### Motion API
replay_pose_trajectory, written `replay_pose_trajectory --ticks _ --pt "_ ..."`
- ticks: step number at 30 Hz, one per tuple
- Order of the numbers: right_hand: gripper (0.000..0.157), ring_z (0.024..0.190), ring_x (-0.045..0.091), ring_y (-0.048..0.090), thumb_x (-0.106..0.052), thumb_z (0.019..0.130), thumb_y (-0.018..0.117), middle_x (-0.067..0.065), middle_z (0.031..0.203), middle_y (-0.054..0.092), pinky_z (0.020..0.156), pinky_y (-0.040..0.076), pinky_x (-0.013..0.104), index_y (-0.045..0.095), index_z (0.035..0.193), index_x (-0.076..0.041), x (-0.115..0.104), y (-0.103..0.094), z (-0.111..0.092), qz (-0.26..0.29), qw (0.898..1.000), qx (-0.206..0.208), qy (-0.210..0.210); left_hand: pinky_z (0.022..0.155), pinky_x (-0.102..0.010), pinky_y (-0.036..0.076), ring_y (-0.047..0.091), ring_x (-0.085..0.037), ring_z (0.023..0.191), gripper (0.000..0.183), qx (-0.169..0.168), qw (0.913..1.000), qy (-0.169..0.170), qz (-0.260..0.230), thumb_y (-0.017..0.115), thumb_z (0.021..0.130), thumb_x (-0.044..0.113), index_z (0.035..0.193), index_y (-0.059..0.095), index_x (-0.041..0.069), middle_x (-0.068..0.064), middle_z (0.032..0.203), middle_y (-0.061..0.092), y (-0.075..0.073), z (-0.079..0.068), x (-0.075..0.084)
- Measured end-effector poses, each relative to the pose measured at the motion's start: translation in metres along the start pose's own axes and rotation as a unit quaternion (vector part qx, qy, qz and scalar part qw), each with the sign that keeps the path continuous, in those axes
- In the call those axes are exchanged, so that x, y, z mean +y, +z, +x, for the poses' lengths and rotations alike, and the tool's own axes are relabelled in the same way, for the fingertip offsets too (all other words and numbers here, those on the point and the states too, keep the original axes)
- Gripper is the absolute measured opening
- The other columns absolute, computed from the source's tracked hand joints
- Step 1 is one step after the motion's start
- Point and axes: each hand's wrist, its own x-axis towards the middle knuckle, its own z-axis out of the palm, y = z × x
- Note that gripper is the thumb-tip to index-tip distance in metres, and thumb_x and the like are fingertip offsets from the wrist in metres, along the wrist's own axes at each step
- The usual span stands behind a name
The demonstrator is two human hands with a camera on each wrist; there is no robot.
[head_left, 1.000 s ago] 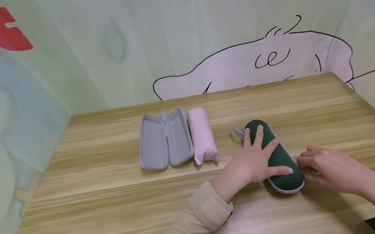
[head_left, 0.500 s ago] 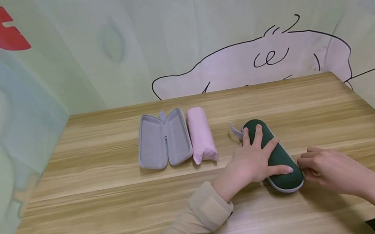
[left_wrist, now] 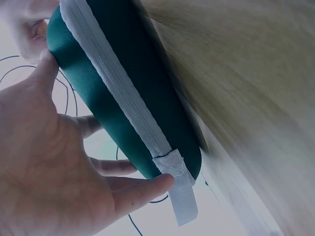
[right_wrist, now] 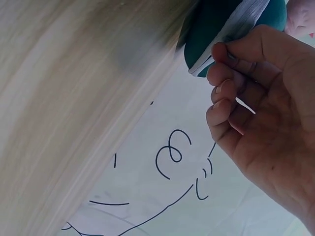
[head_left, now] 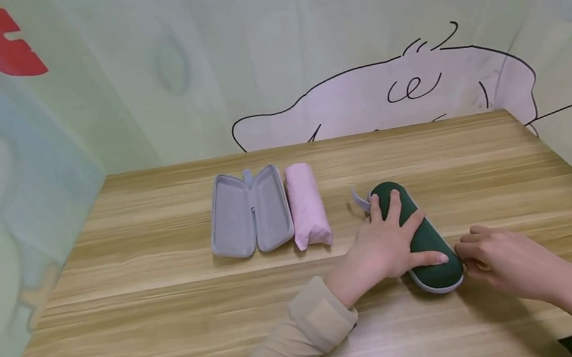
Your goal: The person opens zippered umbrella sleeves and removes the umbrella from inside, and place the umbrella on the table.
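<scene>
A dark green zip case [head_left: 428, 237], like a glasses case, lies slantwise on the table with its grey zip [left_wrist: 118, 83] running round the side. My left hand [head_left: 384, 244] rests on its top, fingers spread. At the far end, a grey fabric tab [left_wrist: 182, 199] sticks out near a left fingertip. By the near right end of the case, my right hand [head_left: 503, 257] has curled fingers. Its thumb and forefinger pinch at the zip [right_wrist: 246, 17] in the right wrist view; the zipper pull itself is hidden between them.
Left of the hands, a grey case [head_left: 233, 217] lies unfolded, its hollow inside facing up. Against its right side sits a pink wrapped bundle [head_left: 308, 206]. The wooden table [head_left: 146, 323] meets a printed cloth backdrop [head_left: 245, 55] at the back.
The head view has shifted very slightly. Both hands and the green case stay practically where they were.
</scene>
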Motion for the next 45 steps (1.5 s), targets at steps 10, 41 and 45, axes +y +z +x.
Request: replay_pose_trajectory --ticks 10,41,45 --pt "0.031 0.062 -0.004 0.030 -0.005 0.066 0.071 -0.021 0.064 0.035 0.053 0.027 0.014 0.050 0.066 -0.029 -0.0021 -0.0010 -0.0011 -0.005 1.000 0.004 0.003 0.104 -0.044 0.037 0.003 -0.037 0.142 0.083 0.003 0.9999 -0.003 0.009 0.029 0.071 0.083 0.143 0.015 0.043 -0.004 0.156 0.000 0.0005 -0.0009 0.0009" --pt "0.034 0.059 -0.006 0.029 -0.005 0.067 0.073 -0.021 0.062 0.034 0.052 0.029 0.014 0.048 0.064 -0.028 -0.0073 -0.0029 -0.0089 -0.001 1.000 0.005 -0.003 0.105 -0.042 0.035 0.003 -0.037 0.142 0.083 0.003 0.9997 -0.010 0.022 0.026 0.071 0.083 0.142 0.013 0.044 -0.004 0.156 -0.001 0.0017 0.0003 0.0016" --pt "0.034 0.059 -0.006 0.029 -0.005 0.066 0.072 -0.021 0.062 0.033 0.052 0.029 0.013 0.048 0.064 -0.029 -0.0079 -0.0024 -0.0090 -0.004 1.000 0.005 0.000 0.105 -0.042 0.036 0.003 -0.037 0.142 0.083 0.003 0.9997 -0.011 0.022 0.026 0.070 0.084 0.142 0.013 0.044 -0.004 0.156 -0.001 0.0019 0.0006 0.0019"
